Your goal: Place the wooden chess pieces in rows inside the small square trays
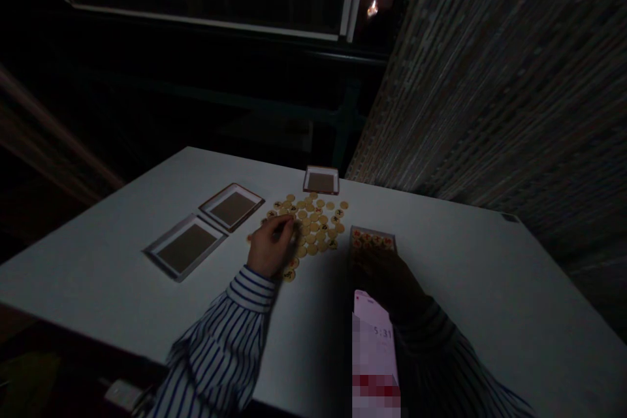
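My left hand (271, 245) rests on the left edge of a spread of several round yellow game discs (313, 222) on the white table (98, 261), its fingers curled together over the discs; what they pinch is hidden. My right hand (386, 277) lies in deep shadow and holds a small open box (372, 239) with discs stacked inside. Both sleeves are striped.
Two flat rectangular trays (186, 247) (232, 206) lie to the left of the discs, and a small square lid or box (321, 179) at the far side. A phone (375, 356) with a lit screen stands near me. A brick wall (490, 91) rises on the right.
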Tool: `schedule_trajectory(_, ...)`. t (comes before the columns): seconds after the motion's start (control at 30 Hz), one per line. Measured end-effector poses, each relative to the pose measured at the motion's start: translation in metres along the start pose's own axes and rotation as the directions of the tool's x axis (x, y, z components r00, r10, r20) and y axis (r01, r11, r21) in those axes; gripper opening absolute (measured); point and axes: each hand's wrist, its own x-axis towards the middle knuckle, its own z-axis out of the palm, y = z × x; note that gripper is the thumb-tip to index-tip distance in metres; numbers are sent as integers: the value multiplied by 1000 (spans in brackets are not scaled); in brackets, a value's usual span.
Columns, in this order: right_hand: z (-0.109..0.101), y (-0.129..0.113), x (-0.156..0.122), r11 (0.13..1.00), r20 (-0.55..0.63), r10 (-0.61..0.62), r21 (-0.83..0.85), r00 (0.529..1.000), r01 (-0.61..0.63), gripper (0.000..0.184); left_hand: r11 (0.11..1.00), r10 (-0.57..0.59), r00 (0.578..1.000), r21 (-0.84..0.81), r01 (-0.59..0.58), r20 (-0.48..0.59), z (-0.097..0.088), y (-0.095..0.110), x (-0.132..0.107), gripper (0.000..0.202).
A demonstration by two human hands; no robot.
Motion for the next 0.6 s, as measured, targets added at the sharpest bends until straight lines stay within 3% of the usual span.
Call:
schedule_trajectory(0.13, 7, -4, 13, 1000, 61, 29, 7, 998, -29, 15, 995, 70, 996, 73, -74, 50, 0, -8, -7, 26)
schedule_trajectory(0.43, 14, -24, 46, 996, 191, -87, 9, 978, 87, 21, 956, 198, 972, 193, -220, 126, -3, -13, -12, 22)
schedule_trajectory(0.6, 21, -27, 46, 992, 172, -114, -25, 978, 120, 25, 951, 215, 956, 180, -251, 198, -2, -11, -13, 23)
